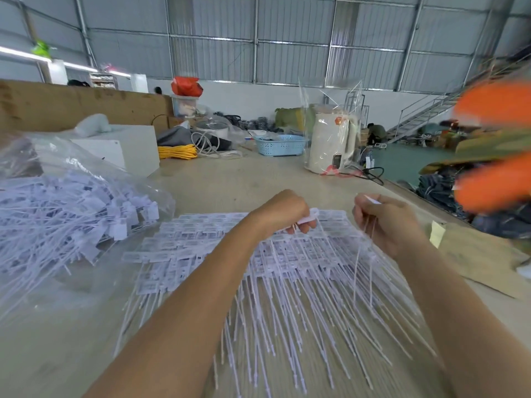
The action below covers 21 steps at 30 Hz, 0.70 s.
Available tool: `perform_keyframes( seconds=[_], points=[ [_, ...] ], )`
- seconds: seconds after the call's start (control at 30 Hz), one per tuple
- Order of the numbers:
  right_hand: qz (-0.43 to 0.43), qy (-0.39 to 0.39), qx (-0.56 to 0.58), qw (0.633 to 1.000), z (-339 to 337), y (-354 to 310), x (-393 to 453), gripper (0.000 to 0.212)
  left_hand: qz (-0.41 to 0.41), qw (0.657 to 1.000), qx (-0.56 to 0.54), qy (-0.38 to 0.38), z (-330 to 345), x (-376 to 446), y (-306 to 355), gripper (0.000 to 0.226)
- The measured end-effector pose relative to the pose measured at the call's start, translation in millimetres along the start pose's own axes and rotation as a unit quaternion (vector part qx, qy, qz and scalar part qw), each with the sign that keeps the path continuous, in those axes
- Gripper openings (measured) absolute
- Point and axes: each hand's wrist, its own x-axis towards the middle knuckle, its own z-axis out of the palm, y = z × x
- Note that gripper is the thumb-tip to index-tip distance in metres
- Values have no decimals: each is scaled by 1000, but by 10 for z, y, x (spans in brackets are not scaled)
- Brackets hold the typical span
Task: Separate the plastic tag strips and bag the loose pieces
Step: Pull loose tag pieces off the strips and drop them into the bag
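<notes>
Over the far edge of the spread-out tag sheets [258, 254] is where I'm working: left hand [283, 212] pinches one tag head, right hand [385, 222] is curled around a small bundle of loose tags [365, 242], tails hanging down. I'd say snap it off with a short twist, not a yank, so the neighbours stay flat. The bag [71, 196] of finished pieces sits to my left.
</notes>
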Motion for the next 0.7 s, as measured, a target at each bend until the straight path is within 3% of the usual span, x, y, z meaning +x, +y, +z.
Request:
perform_keyframes(
  seconds=[0.1, 0.3, 0.43, 0.7],
  points=[
    [53, -55, 56, 996, 76, 6, -32, 16, -4, 997, 56, -46, 12, 9, -52, 24],
    [109, -119, 32, 986, 139, -15, -126, 15, 16, 992, 117, -33, -52, 2, -83, 30],
    [72, -148, -207, 964, 284, 175, -251, 10, 18, 989, 145, -38, -43, 3, -126, 39],
    [-52, -113, -280, 952, 353, 296, -285, 13, 27, 992, 123, -6, -55, 26, -179, 45]
  ],
)
